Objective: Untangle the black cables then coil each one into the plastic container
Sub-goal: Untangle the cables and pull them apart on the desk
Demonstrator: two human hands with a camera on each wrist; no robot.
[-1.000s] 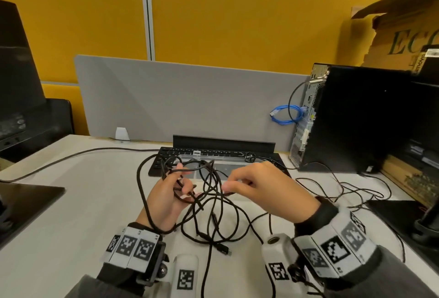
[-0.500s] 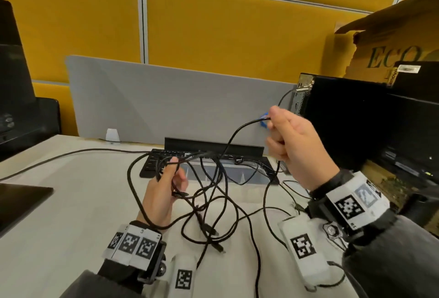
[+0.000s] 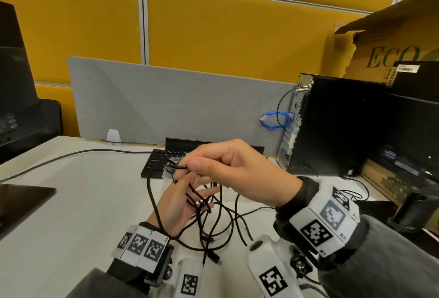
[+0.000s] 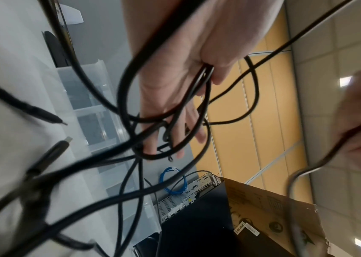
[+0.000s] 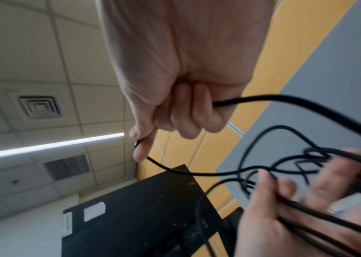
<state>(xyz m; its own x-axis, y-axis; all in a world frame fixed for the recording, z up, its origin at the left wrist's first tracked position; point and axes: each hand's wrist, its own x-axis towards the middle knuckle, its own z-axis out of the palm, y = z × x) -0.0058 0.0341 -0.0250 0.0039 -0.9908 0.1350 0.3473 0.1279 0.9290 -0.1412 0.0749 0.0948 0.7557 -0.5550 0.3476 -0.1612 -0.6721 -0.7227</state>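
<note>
A: Where are the black cables (image 3: 209, 205) being held?

B: Above the worktop (image 3: 78, 202). One strand is being pinched by the right hand (image 3: 237, 172); loops are being draped over the left hand (image 3: 183, 200), its fingers (image 4: 193, 128) spread.

A: Handling?

B: Light and limp, likely snagging; a free plug end is being advised as the hold.

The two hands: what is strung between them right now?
Loops of black cables hang between the right hand, pinching one strand, and the left hand, fingers spread through the tangle; clearest in the head view.
</note>
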